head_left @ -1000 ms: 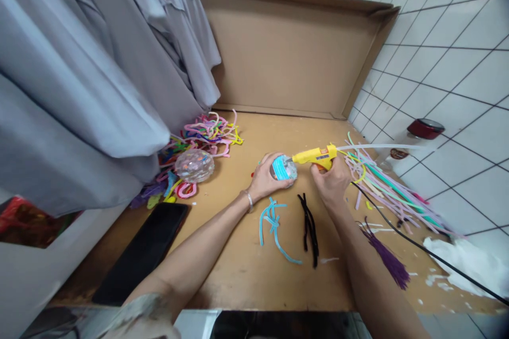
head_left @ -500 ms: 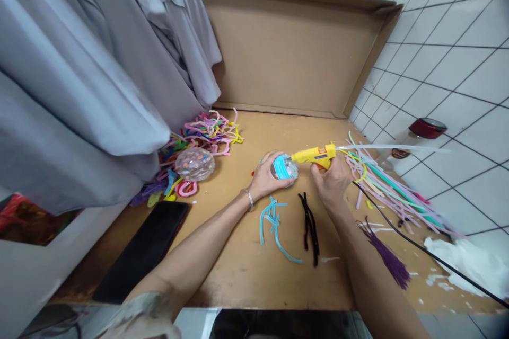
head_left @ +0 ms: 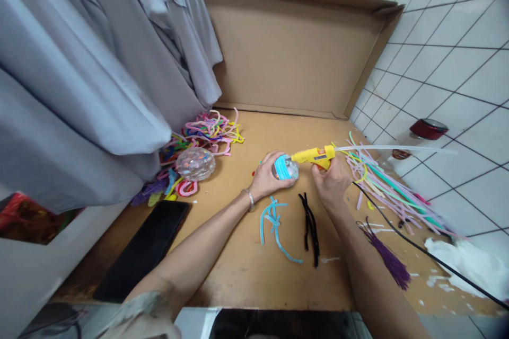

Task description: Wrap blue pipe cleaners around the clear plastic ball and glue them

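My left hand (head_left: 267,176) is wrapped around a clear, rounded container (head_left: 293,170) with blue pipe cleaner strips (head_left: 282,167) across its side. In my right hand (head_left: 333,180) is a yellow hot glue gun (head_left: 316,155), its nozzle at the blue strips; whether it touches them I cannot tell. A long clear glue stick (head_left: 389,148) sticks out of the gun's back. Below the container lie loose blue pipe cleaners (head_left: 274,218) and several black pipe cleaners (head_left: 310,228).
A similar clear container (head_left: 195,163) sits beside a heap of coloured pipe cleaners (head_left: 214,130). A phone (head_left: 143,251) lies at left. On the right are straight pipe cleaners (head_left: 397,190), a purple tassel (head_left: 387,257), a black cord (head_left: 413,243), white tissue (head_left: 465,259) and a red-lidded jar (head_left: 427,130).
Almost nothing differs. Both hands, the container and the glue gun keep their places, with only a tiny shift of the whole view.
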A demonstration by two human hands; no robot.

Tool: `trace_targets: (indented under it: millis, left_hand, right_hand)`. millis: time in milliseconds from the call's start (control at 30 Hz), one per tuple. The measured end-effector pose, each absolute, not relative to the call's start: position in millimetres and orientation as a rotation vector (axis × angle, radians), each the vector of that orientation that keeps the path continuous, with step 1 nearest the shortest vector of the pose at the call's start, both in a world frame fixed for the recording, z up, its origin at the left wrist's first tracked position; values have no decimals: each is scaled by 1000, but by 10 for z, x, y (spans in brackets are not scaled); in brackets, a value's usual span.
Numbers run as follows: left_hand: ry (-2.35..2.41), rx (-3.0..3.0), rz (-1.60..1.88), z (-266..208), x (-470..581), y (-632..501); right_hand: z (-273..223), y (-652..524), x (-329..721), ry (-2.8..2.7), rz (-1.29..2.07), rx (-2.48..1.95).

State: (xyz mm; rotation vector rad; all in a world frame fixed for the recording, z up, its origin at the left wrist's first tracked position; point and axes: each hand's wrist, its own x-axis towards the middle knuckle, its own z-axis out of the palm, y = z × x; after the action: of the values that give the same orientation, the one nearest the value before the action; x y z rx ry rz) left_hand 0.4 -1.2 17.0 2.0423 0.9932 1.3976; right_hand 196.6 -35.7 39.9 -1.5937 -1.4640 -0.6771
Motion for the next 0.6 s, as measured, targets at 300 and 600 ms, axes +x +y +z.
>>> trace_targets:
  millis: [300, 600]
  left_hand:
    - [1010, 2056, 1385, 177, -1, -16]
    - [1006, 2067, 1395, 167, 2, -14]
  right_hand:
    - [402, -367, 1963, -1480, -687, -1578]
    - [424, -380, 1957, -1485, -774, -1555]
